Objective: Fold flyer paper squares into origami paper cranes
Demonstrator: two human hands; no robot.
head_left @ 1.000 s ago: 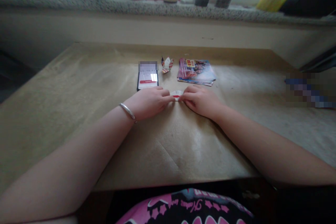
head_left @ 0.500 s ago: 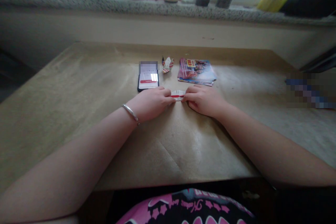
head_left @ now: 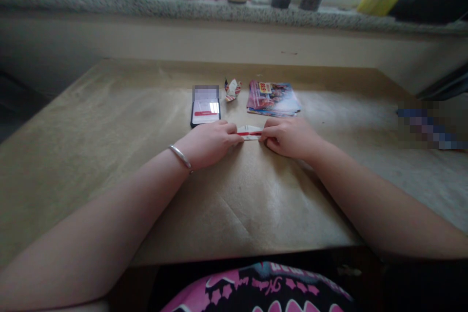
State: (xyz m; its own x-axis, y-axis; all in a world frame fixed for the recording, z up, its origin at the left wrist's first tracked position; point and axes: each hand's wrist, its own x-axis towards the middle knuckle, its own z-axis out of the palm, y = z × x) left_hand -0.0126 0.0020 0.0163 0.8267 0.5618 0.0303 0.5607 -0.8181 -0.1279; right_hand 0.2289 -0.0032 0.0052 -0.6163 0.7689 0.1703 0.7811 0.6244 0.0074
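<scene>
A small folded piece of paper (head_left: 250,130), white with a red strip along its middle, lies on the table between my hands. My left hand (head_left: 215,141), with a silver bangle at the wrist, pinches its left end. At the right end, my right hand (head_left: 287,137) grips the paper between thumb and fingers. Both ends are hidden under the fingertips. Just beyond my left hand lies a phone (head_left: 205,105) with its screen lit. A folded paper figure (head_left: 232,89) with striped edges stands beside the phone.
A stack of printed leaflets (head_left: 273,97) lies beyond my right hand. The table (head_left: 234,195) has a tan cover. Bottles and jars stand on the speckled window sill (head_left: 212,9). A blurred-out bluish item (head_left: 431,129) is at the far right.
My right hand has shifted slightly to the right along the paper, so more of its red strip shows. My left hand stays at the left end.
</scene>
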